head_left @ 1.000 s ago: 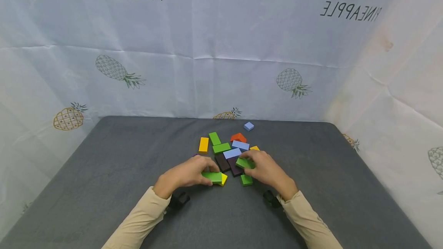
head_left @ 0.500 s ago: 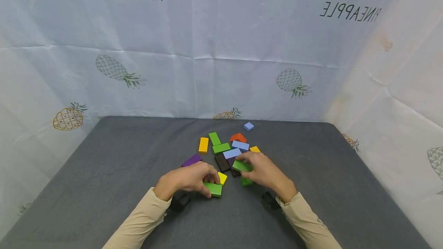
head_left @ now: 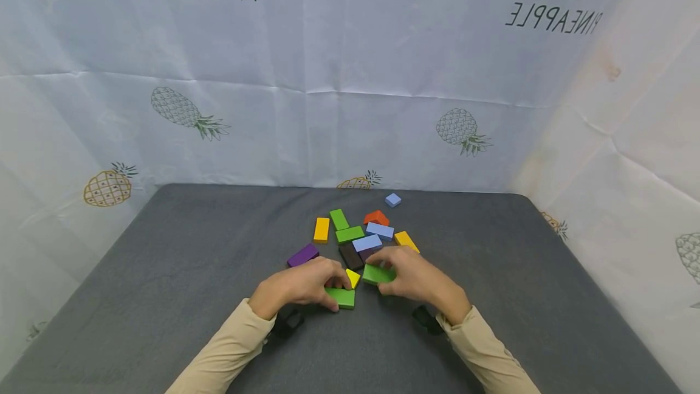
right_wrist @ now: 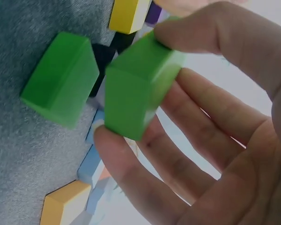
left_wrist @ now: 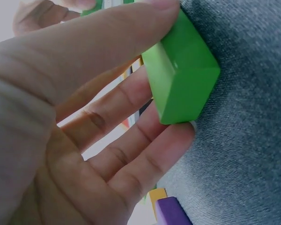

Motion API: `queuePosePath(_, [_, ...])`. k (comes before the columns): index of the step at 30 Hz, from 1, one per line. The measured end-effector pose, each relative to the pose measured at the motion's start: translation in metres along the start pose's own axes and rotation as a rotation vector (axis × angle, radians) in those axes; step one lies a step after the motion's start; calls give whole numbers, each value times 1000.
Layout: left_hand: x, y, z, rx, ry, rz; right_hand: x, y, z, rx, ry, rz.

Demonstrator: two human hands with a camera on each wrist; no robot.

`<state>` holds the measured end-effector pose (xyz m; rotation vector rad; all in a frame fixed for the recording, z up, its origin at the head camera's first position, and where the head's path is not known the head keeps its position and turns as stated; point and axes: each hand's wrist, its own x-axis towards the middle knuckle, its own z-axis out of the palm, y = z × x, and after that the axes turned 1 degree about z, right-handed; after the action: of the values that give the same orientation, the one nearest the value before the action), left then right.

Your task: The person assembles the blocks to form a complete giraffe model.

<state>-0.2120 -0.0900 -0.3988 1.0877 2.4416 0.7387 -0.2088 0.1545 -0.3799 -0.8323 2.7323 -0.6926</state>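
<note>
My left hand [head_left: 306, 284] pinches a green block [head_left: 341, 298] between thumb and fingers, low over the table near the front of the pile. In the left wrist view this block [left_wrist: 185, 79] has its end toward the camera. My right hand [head_left: 412, 272] grips another green block [head_left: 377, 275] by its sides; in the right wrist view that block [right_wrist: 131, 89] is held off the cloth. Under it lies a further green block [right_wrist: 61, 79], hidden by the right hand in the head view. Between the two held blocks sits a yellow block [head_left: 353, 278].
Behind the hands lie a dark brown block [head_left: 350, 256], light blue blocks [head_left: 367, 242], green blocks [head_left: 349, 235], a red-orange piece [head_left: 377, 218] and orange-yellow blocks [head_left: 321, 230]. A purple block [head_left: 303, 255] is beyond the left hand. A small blue block [head_left: 393, 200] lies near the back edge of the grey table [head_left: 219, 230].
The left hand has brought its green block nearer to me, then slightly right, uncovering the purple block. The right hand has carried its green block left and nearer to me.
</note>
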Motion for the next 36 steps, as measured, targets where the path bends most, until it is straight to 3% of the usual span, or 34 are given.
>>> queuePosePath(13, [3, -2, 1, 16, 36, -24, -4, -11, 6, 34, -91, -57])
queuePosePath(20, [4, -6, 3, 29, 62, 15, -4, -14, 10, 19, -101, -100])
queuePosePath(36, [-1, -7, -2, -16, 9, -21, -2, -22, 17, 20, -175, -95])
